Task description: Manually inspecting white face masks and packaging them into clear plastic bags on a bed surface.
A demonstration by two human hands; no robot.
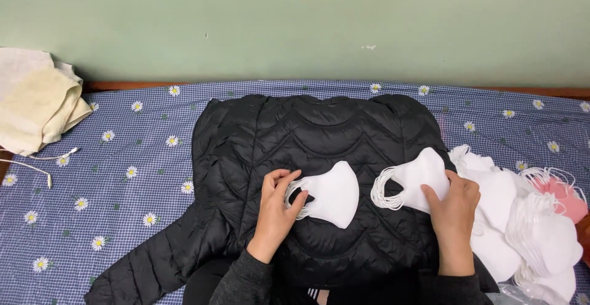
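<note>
Left hand (275,209) pinches a white mask (332,194); right hand (453,203) grips a mask stack (415,179) (fingertips hidden).

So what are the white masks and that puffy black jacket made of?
The white masks look like soft, matte, foam-like fabric: smooth, no shine, thin ear loops. The black jacket seems to be slightly glossy quilted cloth, probably nylon-like, with padded stitched waves.

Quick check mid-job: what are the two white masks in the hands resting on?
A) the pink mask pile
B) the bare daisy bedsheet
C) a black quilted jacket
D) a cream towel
C: the left hand holds one mask and the right hand a stack of masks, both lying on the black jacket spread over the bedsheet.
</note>
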